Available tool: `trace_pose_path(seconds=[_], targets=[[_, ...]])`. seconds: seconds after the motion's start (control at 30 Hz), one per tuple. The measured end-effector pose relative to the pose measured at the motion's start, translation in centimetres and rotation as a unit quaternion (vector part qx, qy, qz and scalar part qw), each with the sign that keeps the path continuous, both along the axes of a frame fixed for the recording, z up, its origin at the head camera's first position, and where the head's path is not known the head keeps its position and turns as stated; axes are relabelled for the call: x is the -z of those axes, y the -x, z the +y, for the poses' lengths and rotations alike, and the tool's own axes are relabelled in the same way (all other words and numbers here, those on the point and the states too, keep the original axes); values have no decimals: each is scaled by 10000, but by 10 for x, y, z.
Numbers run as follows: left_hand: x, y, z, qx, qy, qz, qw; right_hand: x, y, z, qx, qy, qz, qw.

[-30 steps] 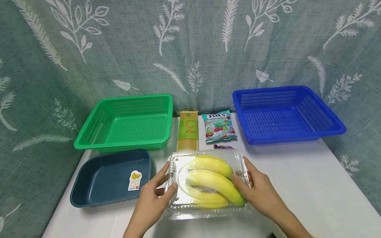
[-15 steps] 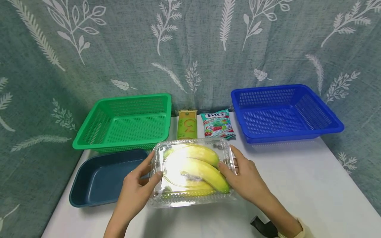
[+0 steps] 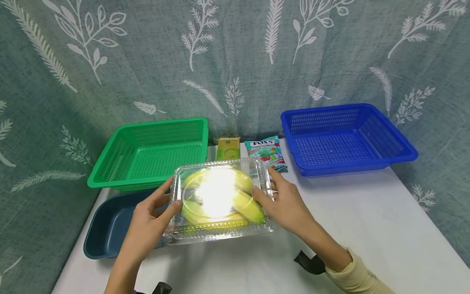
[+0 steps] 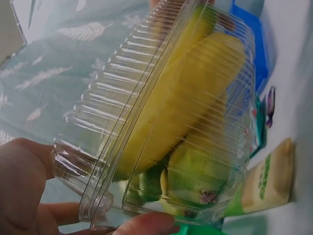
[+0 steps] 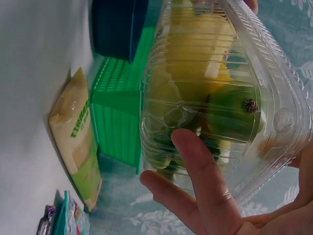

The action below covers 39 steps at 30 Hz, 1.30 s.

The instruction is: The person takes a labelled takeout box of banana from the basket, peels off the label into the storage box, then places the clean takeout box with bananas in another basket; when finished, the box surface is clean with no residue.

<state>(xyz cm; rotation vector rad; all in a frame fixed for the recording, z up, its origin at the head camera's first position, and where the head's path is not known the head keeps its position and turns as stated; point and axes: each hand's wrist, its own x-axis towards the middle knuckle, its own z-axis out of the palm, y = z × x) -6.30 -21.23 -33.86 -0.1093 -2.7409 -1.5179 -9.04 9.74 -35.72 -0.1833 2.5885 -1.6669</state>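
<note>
A clear plastic clamshell box (image 3: 183, 171) with several bananas (image 3: 249, 206) inside is held up above the table between both hands. My left hand (image 3: 150, 218) grips its left end, thumb on the lid and fingers under the side. At the right end my right hand (image 3: 290, 202) holds it the same way, thumb on the lid edge. In the left wrist view the bananas (image 4: 171, 107) show through the ribbed wall. Fingers (image 5: 205, 181) press the box's end in the right wrist view. Glare hides the middle of the lid in the head view.
A green basket (image 3: 147, 183) stands back left, a blue basket (image 3: 360, 167) back right. Between them lie a noodle pack (image 3: 227, 148) and a Fox's candy bag (image 3: 267, 151). A dark blue tub (image 3: 106, 228) is partly behind the left hand. A wrapped candy (image 4: 270, 106) lies nearby.
Both hands have carried the banana box left and up, away from its earlier place. It now covers more of the noodle pack and the dark tub.
</note>
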Motion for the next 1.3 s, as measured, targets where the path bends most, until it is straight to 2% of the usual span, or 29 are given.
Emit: trace_pose_path(seconds=[0.33, 0.57, 0.67, 0.9, 0.97, 1.07, 1.2, 1.3], targets=[[-11, 12, -24, 88, 95, 188, 9997, -12, 18, -22, -20, -257, 50, 9997], [-21, 25, -40, 84, 323, 269, 9991, -19, 29, -34, -124, 11, 38, 9999], [-25, 29, -49, 88, 291, 366, 9989, -23, 35, -41, -154, 37, 35, 9999], [-29, 35, -79, 10, 127, 370, 9992, -30, 53, -65, -557, 629, 104, 9964], [-30, 39, -88, -48, 140, 382, 9992, -32, 59, -73, -650, 679, 213, 9953], [-30, 47, -98, -93, 228, 431, 9988, -33, 68, -82, -631, 402, 388, 9964], [-28, 61, -108, -40, -85, 367, 9993, -34, 81, -91, -591, 75, 423, 9973], [-28, 70, -115, -44, -430, 290, 9986, -35, 89, -98, -625, 60, 357, 9974]])
